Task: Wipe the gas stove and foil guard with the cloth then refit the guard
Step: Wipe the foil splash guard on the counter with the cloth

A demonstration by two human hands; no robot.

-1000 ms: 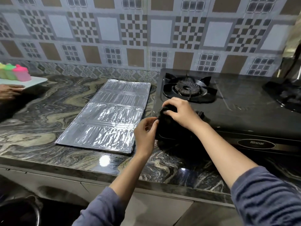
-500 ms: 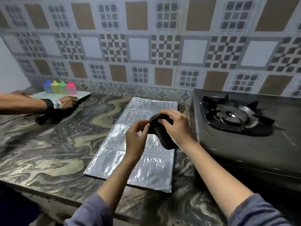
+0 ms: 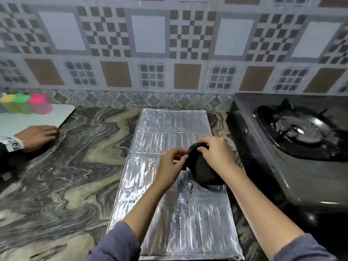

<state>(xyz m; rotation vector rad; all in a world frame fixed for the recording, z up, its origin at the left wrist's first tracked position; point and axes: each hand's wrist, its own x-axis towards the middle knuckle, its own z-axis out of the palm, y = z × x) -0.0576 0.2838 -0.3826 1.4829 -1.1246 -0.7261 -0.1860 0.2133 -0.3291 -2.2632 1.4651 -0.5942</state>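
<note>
Two hands together over the foil guard (image 3: 169,125): left hand (image 3: 169,171) and right hand (image 3: 213,156) tight around the cloth (image 3: 204,174).

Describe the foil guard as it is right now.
The foil guard is a silvery, ribbed sheet of creased panels. It lies flat and unfolded on the counter, just left of the stove, with its far end near the wall. Dark specks dot its near panels. The left hand and right hand hold the cloth over its middle; I cannot tell whether the cloth touches it.
</note>
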